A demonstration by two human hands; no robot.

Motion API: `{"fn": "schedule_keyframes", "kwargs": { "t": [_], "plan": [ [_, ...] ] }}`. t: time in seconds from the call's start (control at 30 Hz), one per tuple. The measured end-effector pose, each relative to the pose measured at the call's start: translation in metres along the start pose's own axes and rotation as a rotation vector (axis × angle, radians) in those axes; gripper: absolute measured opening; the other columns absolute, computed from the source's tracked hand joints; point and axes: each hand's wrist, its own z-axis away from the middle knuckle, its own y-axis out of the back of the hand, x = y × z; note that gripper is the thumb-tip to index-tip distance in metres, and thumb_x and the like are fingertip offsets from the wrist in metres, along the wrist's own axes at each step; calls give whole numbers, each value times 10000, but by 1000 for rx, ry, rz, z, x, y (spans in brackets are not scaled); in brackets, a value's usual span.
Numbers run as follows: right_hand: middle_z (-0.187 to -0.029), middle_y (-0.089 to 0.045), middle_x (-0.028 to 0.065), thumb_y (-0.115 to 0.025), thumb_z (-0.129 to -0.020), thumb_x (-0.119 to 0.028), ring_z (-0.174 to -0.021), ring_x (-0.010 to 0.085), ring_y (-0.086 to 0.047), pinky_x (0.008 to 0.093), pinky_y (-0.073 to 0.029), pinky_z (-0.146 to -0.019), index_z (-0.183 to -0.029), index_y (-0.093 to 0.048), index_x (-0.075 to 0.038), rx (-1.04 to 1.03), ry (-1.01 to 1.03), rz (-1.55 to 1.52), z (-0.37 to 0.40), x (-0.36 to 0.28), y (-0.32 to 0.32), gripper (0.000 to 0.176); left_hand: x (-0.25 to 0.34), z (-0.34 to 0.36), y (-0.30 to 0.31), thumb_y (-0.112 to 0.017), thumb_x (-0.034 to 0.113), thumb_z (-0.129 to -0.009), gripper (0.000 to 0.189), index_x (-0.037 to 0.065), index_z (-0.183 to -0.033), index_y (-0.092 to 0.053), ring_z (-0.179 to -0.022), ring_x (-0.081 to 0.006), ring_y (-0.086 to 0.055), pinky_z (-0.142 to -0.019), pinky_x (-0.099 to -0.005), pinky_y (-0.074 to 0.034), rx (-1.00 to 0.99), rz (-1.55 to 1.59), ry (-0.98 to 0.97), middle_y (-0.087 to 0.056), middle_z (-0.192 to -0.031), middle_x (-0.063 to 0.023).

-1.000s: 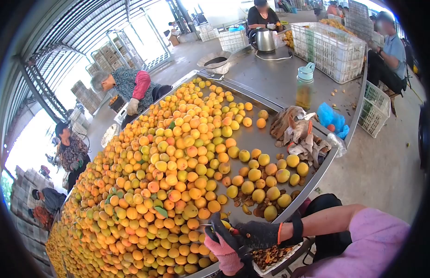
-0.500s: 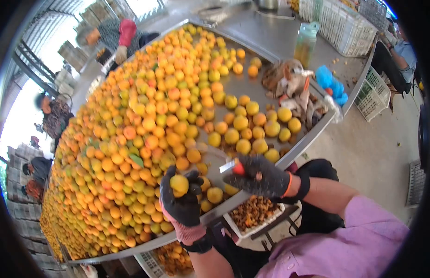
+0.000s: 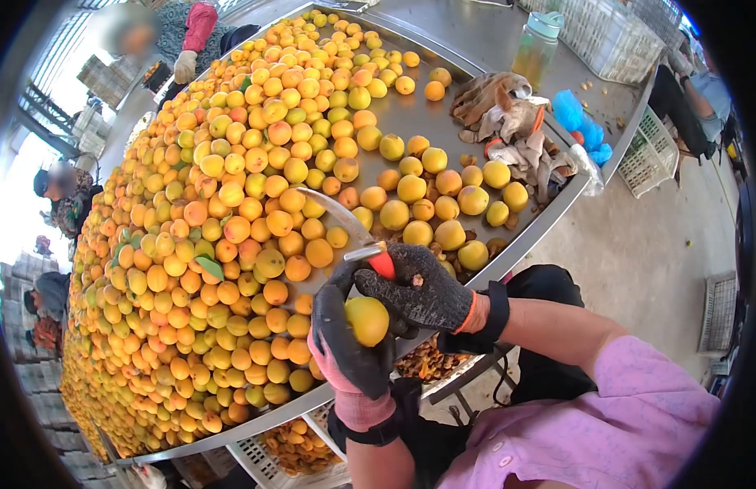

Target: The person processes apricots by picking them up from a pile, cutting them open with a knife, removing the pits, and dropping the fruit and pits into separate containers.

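My left hand (image 3: 342,344), in a black-coated glove with a pink cuff, is closed round a yellow-green apricot (image 3: 367,321). The fruit faces up between the thumb and fingers. Close against it from the right comes my right hand (image 3: 431,287), also in a dark glove, wrapped round the red handle of a curved knife (image 3: 342,214). Its thin hooked blade points up and away, over the loose fruit. Both hands meet just over the near edge of the metal table (image 3: 512,259), beside a large heap of apricots (image 3: 223,220).
Crumpled cloths (image 3: 508,122), a blue plastic bag (image 3: 581,129) and a bottle (image 3: 537,49) are at the right. Below the edge stand a bin of brown scraps (image 3: 431,363) and a white crate (image 3: 264,460) of cut fruit. Other people work along the far left side.
My hands have come together, the right moving left to the apricot. The knife has swung so its blade shows above my left hand. The view has shifted slightly.
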Motion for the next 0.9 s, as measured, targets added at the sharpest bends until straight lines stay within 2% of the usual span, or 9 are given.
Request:
{"fn": "schedule_keyframes", "kwargs": {
  "t": [0.1, 0.13, 0.17, 0.23, 0.33, 0.4, 0.7, 0.83, 0.9],
  "plan": [
    [-783, -603, 43, -635, -849, -179, -716, 91, -534, 287, -450, -619, -999, -561, -18, 108, 19, -24, -2, 2, -6, 232, -2, -3, -8, -545, -36, -651, 586, -5, -1222, -414, -917, -329, -599, -803, -363, -463, 103, 95, 54, -607, -1023, -171],
    [-852, -608, 40, -665, -825, -166, -779, 93, -546, 273, -458, -688, -1031, -556, -22, 81, -75, -22, -3, -14, -5, 274, 6, -9, -1, -621, 39, -664, 598, -16, -1223, -415, -881, -337, -595, -776, -378, -458, 146, 745, 708, -606, -967, -153],
    [-920, -614, 36, -695, -800, -154, -842, 95, -558, 258, -467, -757, -1062, -551, -26, 53, -174, -22, -4, -23, -5, 325, -4, -5, -1, -621, 39, -664, 598, -16, -1223, -415, -881, -337, -595, -776, -378, -458, 159, 754, 713, -606, -967, -153],
    [-926, -608, 67, -736, -763, -216, -834, 144, -578, 290, -471, -754, -1080, -544, -35, -59, 219, 227, -10, -12, 1, 412, -20, -3, -1, -695, 128, -659, 637, -15, -1217, -423, -843, -339, -589, -749, -387, -455, 44, -172, -32, -601, -926, -139],
    [-840, -574, 147, -707, -752, -366, -741, 322, -575, 379, -452, -644, -1016, -557, -45, -166, 195, 287, -7, -4, -2, 442, -23, 10, 0, -725, 170, -655, 609, 3, -1179, -462, -842, -339, -581, -743, -391, -453, -24, -136, 21, -600, -916, -130],
    [-836, -573, 148, -702, -757, -350, -734, 318, -573, 377, -450, -637, -1006, -561, -45, -156, 189, 290, -7, -1, -5, 418, -21, 11, 1, -705, 141, -659, 492, 13, -1096, -518, -854, -349, -582, -739, -392, -455, -122, 195, 318, -603, -926, -133],
    [-844, -614, 98, -695, -790, -230, -749, 204, -602, 312, -469, -666, -939, -596, -18, -120, 121, 172, 0, 2, 0, 277, -19, 13, -12, -659, 114, -680, 441, -3, -1085, -532, -865, -351, -595, -728, -379, -469, -100, 413, 436, -600, -947, -159],
    [-901, -642, 54, -678, -808, -205, -820, 113, -591, 259, -478, -713, -995, -618, -8, 62, -306, -457, 6, -2, 7, 278, -7, 13, -14, -649, 124, -713, 465, -36, -1126, -506, -877, -311, -611, -747, -371, -479, -73, 105, 116, -601, -952, -164],
    [-947, -641, 38, -665, -817, -184, -840, 79, -581, 235, -483, -743, -1030, -621, -2, 51, -272, -221, 4, -10, 11, 283, -7, 9, -15, -603, 92, -780, 445, -51, -1172, -449, -762, -227, -646, -661, -314, -504, -19, 172, -28, -630, -869, -149]
  ]
}}
